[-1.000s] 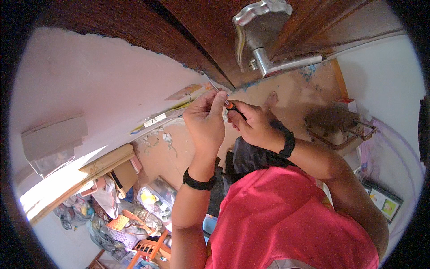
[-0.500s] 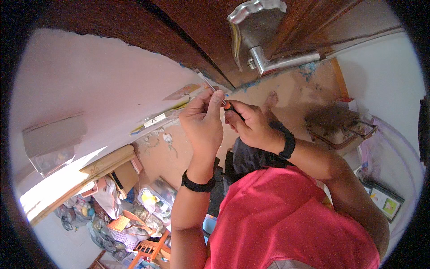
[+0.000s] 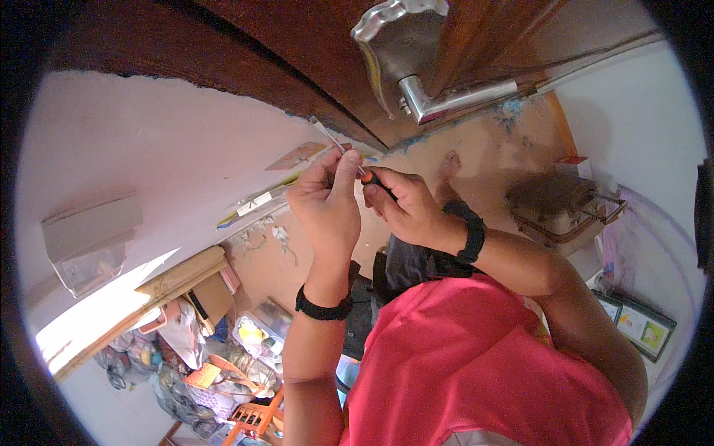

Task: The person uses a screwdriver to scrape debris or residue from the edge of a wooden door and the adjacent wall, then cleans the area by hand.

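Both my hands hold one screwdriver (image 3: 331,137), slanting up and to the left. My right hand (image 3: 409,204) is closed round its black and orange handle. Thumb and fingers of my left hand (image 3: 325,201) pinch the metal shaft just ahead of the handle. The shaft's pale, flat-looking end lies over the edge where the dark wooden door frame (image 3: 223,63) meets the pale wall (image 3: 178,134). Whether the tip touches that edge I cannot tell. Beside the frame stands the dark brown door (image 3: 305,30), with a silver lever handle (image 3: 468,102).
A brown case (image 3: 550,197) stands on the floor at the right. Framed pictures (image 3: 639,327) lean lower down there. Bags (image 3: 175,394) and mixed household things crowd the lower left. A clear holder (image 3: 93,241) is on the left wall. Debris (image 3: 280,234) lies on the floor.
My hands and the screwdriver sit slightly further left in the picture, and the door handle has shifted left too as the view turned. Both hands keep the same hold.
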Available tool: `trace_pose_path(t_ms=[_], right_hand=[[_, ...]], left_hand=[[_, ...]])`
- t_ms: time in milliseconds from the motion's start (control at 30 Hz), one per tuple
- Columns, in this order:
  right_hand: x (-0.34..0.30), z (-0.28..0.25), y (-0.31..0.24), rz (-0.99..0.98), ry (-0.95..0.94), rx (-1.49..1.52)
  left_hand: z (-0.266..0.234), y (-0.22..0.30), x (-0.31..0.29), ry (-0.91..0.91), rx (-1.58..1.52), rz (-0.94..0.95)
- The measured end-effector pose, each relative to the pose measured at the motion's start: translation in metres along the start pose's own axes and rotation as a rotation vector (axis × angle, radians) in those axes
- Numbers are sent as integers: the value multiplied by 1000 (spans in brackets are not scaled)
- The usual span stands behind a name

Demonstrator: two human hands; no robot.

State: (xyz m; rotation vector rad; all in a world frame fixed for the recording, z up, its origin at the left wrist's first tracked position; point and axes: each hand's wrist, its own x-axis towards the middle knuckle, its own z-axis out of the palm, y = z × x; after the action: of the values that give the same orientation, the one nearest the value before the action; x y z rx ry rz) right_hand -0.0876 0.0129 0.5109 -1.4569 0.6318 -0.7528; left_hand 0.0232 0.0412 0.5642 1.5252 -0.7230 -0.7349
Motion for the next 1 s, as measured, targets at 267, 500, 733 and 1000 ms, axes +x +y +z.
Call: trace_pose_path(t_ms=[267, 500, 733, 1000], right_hand=[[0, -3, -9, 90, -7, 12], [4, -2, -8, 23, -8, 27], [-3, -3, -1, 172, -25, 85], [-2, -6, -1, 152, -42, 57]], left_hand=[[-2, 2, 0, -17, 4, -53], [0, 3, -2, 23, 36, -39], [-1, -4, -1, -16, 73, -47], [-1, 1, -1, -39, 98, -91]])
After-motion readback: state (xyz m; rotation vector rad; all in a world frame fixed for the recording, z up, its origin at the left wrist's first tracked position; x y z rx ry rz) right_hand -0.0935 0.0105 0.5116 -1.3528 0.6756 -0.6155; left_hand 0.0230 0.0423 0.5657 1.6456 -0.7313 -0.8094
